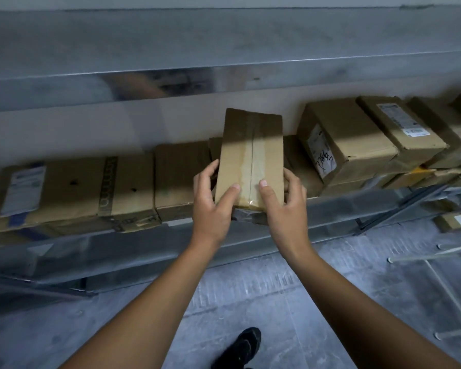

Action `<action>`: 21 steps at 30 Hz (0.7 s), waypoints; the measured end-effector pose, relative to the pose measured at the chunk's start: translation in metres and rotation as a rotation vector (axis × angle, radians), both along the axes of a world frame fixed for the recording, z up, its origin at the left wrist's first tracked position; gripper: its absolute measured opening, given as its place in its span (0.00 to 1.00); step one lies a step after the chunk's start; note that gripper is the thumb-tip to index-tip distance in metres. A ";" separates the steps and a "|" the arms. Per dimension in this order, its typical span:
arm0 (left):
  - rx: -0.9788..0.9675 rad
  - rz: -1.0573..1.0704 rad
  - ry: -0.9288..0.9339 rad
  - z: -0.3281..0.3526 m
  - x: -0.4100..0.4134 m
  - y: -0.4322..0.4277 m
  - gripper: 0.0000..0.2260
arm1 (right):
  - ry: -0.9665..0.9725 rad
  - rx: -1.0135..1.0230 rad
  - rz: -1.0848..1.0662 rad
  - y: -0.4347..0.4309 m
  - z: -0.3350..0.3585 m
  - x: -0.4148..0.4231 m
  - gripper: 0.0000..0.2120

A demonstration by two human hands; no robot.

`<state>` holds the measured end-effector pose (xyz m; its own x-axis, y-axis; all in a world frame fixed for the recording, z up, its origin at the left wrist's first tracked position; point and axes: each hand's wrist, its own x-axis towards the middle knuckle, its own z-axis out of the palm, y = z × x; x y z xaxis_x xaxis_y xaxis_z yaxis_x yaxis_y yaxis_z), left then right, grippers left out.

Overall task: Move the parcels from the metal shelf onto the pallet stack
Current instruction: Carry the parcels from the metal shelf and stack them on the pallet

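One taped parcel (pixel 250 155) is tilting at the metal shelf (pixel 133 249) front edge, left hand (pixel 210 206) and right hand (pixel 288 211) gripping it, three cartons (pixel 64 193) lying leftward.

Obstacles: left cartons (pixel 181 177) and right cartons (pixel 343 139) flank my parcel (pixel 250 158); upper shelf (pixel 224 81) overhangs. Free room: toward me, above the floor (pixel 250 288).
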<state>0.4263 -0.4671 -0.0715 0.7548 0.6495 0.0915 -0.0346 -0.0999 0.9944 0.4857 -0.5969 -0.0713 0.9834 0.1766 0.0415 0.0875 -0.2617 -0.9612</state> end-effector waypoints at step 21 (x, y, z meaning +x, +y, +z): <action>0.003 0.696 -0.087 -0.005 -0.377 0.236 0.22 | -0.094 0.000 0.710 0.303 0.010 -0.309 0.27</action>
<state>0.0489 -0.2316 -0.0767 0.1536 0.9788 0.1353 -0.0408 -0.1306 0.9906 0.1771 -0.2941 -0.0615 0.6233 0.7726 0.1203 0.3190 -0.1108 -0.9413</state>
